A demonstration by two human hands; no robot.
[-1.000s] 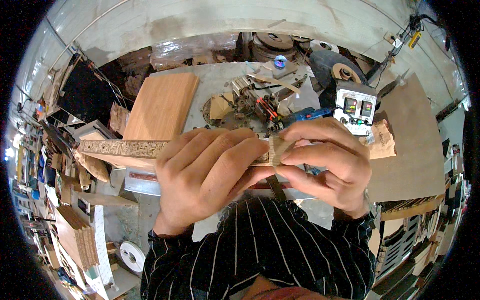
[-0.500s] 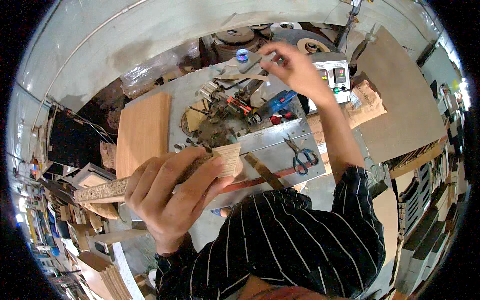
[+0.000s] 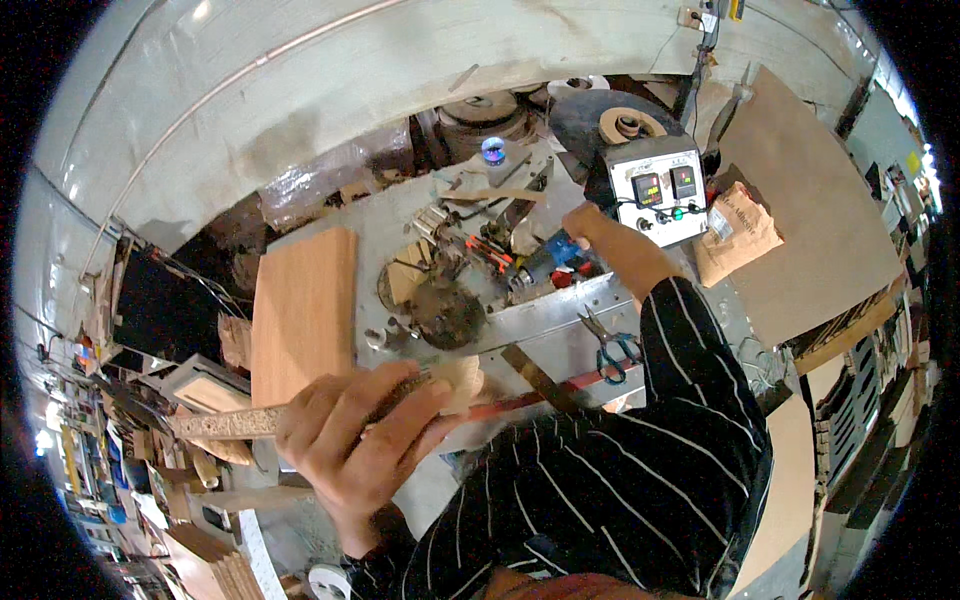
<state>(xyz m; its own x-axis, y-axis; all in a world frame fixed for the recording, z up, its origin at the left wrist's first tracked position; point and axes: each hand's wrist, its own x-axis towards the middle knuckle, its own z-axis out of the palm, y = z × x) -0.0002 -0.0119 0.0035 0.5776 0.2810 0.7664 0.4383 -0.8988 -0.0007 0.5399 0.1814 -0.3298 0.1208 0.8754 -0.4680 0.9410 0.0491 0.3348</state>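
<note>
My left hand is closed around a narrow chipboard piece, held above the near left edge of the metal table. The piece's speckled edge sticks out to the left; its pale end shows past my fingertips. My right hand reaches across the table, its fingers curled at the rear end of a blue power tool. My palm hides part of that contact. Left of the tool is a dusty metal machine assembly with orange-red parts. Blue-handled scissors lie near the right front edge.
A wood-coloured panel lies on the table's left. Behind my right hand stands a white control box with two lit displays, beside a brown paper bag. A tape roll sits at the back; a large board is farther right.
My right hand has come down from above the back of the table to the blue power tool. My left hand still holds the chipboard piece. The view has shifted slightly.
</note>
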